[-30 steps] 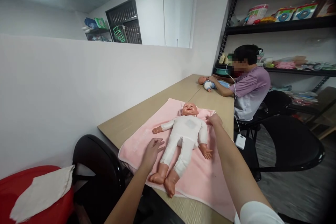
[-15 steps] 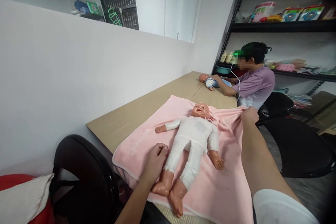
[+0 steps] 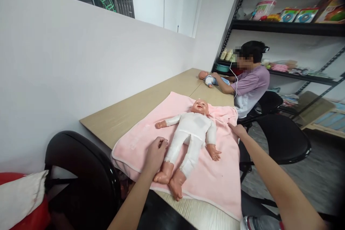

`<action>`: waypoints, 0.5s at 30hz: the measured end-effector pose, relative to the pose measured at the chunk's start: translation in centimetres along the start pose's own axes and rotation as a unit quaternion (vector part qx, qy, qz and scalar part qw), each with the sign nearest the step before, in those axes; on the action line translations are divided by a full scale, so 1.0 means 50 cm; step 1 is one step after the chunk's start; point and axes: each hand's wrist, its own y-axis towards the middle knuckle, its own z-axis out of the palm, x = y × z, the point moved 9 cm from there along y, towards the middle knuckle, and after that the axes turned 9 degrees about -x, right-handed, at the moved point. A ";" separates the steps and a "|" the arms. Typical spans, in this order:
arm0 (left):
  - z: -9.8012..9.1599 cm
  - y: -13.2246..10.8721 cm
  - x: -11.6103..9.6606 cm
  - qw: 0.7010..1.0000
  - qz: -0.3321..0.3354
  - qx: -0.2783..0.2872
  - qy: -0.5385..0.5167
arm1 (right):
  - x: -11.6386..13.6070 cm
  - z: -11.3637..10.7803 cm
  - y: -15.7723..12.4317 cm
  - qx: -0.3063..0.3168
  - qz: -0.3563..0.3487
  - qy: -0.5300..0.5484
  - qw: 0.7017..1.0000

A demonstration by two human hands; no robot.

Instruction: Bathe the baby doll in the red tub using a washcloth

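A baby doll (image 3: 194,127) with a white cloth body and bare plastic head, hands and feet lies face up on a pink blanket (image 3: 215,183). Beside the doll's leg on the left, my left hand (image 3: 156,152) rests low over the blanket with its fingers loosely curled; nothing shows in them. My right hand (image 3: 237,130) is at the blanket's right edge, its fingertips closed on the cloth near the table's side. Part of that grip is hidden. Near the doll's head the blanket has some folds; elsewhere it lies fairly flat.
Across the table (image 3: 129,106), a person (image 3: 253,75) in a purple shirt handles a smaller doll (image 3: 208,78) in blue and white. Black chairs (image 3: 81,183) stand on both sides. Behind, a black shelf (image 3: 285,25) holds boxes and bottles. A white wall (image 3: 81,61) runs along the left.
My right hand has come down and nearer, and the lifted blanket side now lies lower and flatter. My left hand stays by the doll's leg. The view has shifted slightly right.
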 end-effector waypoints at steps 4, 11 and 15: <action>0.002 0.007 0.004 1.000 0.003 0.009 -0.030 | -0.036 -0.040 -0.037 0.007 -0.020 -0.025 0.999; 0.005 0.002 -0.022 0.997 -0.006 0.021 -0.077 | -0.064 -0.100 -0.171 -0.012 -0.038 -0.043 0.998; -0.005 -0.005 -0.038 0.995 -0.009 0.005 -0.095 | -0.012 -0.109 -0.331 -0.077 -0.129 0.186 0.971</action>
